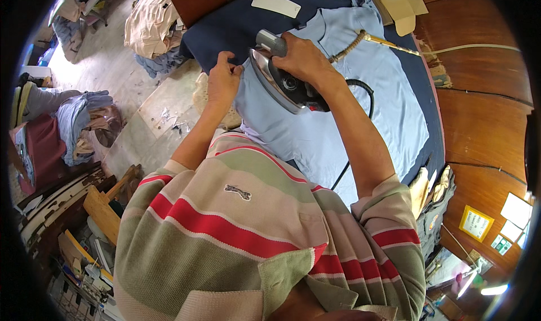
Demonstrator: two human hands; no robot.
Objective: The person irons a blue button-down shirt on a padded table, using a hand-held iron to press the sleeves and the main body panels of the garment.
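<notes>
A light blue shirt [372,96] lies spread over a navy-covered ironing table [211,36]. My right hand [304,59] is wrapped round the handle of an electric iron [287,87]. The iron is tilted, its silver soleplate edge showing along the shirt's left side; whether the whole plate touches the cloth is hard to tell. At that left edge my left hand [224,79] pinches the shirt between thumb and fingers, close to the iron's tip. The shirt's neckline is toward the far side of the table.
A black cord [366,90] runs from the iron across the shirt. Another wrapped cord [346,48] crosses its upper part. A white card [276,4] lies on the navy cloth, and an open cardboard box [397,8] stands far right. Piles of clothes [152,25] sit on the left.
</notes>
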